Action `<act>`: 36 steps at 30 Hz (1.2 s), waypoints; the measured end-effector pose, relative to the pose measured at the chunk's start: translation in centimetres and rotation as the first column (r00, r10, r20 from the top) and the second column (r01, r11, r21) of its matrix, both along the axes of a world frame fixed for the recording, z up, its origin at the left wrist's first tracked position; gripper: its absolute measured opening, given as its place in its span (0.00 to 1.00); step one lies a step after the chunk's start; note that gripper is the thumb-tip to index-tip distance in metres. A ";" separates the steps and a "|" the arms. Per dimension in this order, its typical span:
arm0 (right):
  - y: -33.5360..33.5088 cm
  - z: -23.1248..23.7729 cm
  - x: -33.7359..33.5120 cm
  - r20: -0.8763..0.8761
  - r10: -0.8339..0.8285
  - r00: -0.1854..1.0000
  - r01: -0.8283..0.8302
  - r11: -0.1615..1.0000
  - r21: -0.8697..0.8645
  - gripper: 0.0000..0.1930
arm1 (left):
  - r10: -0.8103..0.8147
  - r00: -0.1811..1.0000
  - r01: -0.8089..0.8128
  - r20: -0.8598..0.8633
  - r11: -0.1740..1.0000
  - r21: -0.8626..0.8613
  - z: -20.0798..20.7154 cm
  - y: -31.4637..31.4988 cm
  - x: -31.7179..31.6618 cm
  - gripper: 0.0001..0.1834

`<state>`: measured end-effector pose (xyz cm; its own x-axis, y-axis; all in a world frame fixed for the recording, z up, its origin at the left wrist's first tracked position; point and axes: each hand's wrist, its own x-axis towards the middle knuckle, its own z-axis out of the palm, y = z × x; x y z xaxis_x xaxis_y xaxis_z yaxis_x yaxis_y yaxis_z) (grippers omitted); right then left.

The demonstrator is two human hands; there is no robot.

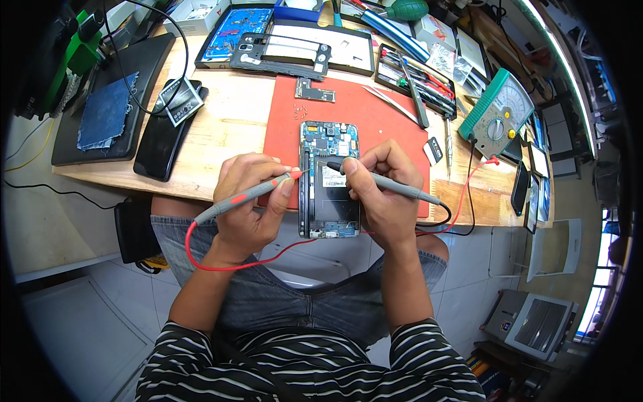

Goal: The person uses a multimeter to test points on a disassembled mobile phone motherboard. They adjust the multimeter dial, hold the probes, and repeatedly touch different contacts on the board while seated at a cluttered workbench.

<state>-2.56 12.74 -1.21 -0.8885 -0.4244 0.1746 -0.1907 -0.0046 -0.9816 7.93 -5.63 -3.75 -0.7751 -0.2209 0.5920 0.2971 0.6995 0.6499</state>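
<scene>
An opened smartphone (pixel 329 201) lies upright in view at the near edge of a red mat (pixel 284 127), its circuit board and inner frame bare. My left hand (pixel 249 194) is closed round a grey multimeter probe with a red tip (pixel 242 196), which points at the phone's left side. Closed on a second grey probe with a black tip (pixel 405 189), my right hand (pixel 388 194) is over the phone's right side. That tip reaches the area just below the circuit board. Whether either tip touches metal is too small to tell.
A green analog multimeter (pixel 499 120) stands at the right, its red and black leads crossing the table. Beyond the phone lie a loose circuit board (pixel 315 92), small screws (pixel 299 112), a phone frame (pixel 281 57) and tweezers (pixel 390 100). A black phone (pixel 161 147) lies left.
</scene>
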 end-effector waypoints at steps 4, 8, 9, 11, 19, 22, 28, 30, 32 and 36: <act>0.0 -0.1 0.0 -0.015 0.000 1.000 0.000 1.000 -0.004 0.10 | -0.004 1.000 0.004 0.001 1.000 0.018 0.0 -0.1 0.0 0.07; 0.1 0.0 0.0 0.031 -0.005 0.999 0.006 0.999 -0.045 0.10 | 0.045 0.997 -0.042 -0.061 0.998 0.037 -0.1 0.2 -0.6 0.09; 0.1 0.0 0.0 0.033 -0.002 0.999 0.004 0.999 -0.048 0.10 | 0.015 0.999 -0.015 0.029 1.000 0.020 0.1 0.1 -0.1 0.07; 0.0 0.0 0.0 0.028 -0.002 1.000 0.004 0.999 -0.052 0.09 | 0.042 0.999 -0.042 -0.007 0.999 0.035 0.0 0.2 -0.4 0.08; 0.0 0.0 0.1 0.033 -0.003 0.999 0.005 0.998 -0.059 0.09 | 0.055 0.998 -0.054 -0.025 0.999 0.005 -0.1 0.2 -0.5 0.09; 0.0 0.1 0.0 0.023 -0.005 1.000 0.006 0.999 -0.042 0.09 | 0.065 0.998 -0.065 -0.014 0.998 0.002 -0.1 0.3 -0.4 0.09; 0.1 0.1 0.0 0.033 0.003 0.999 -0.001 0.999 -0.050 0.09 | 0.067 0.998 -0.067 -0.015 0.998 -0.009 -0.1 0.3 -0.5 0.09; 0.2 0.0 0.0 0.019 0.004 1.000 -0.003 0.999 -0.054 0.09 | 0.068 0.998 -0.068 -0.016 0.997 -0.020 -0.1 0.2 -0.5 0.09; 0.3 0.0 0.0 0.009 0.011 1.000 -0.010 0.999 -0.050 0.09 | 0.061 0.998 -0.061 -0.015 0.998 -0.015 -0.1 0.2 -0.5 0.09; 0.4 0.1 0.0 -0.002 0.033 0.999 -0.033 0.998 -0.048 0.09 | 0.039 0.999 -0.039 0.008 0.999 -0.026 -0.1 0.1 -0.3 0.07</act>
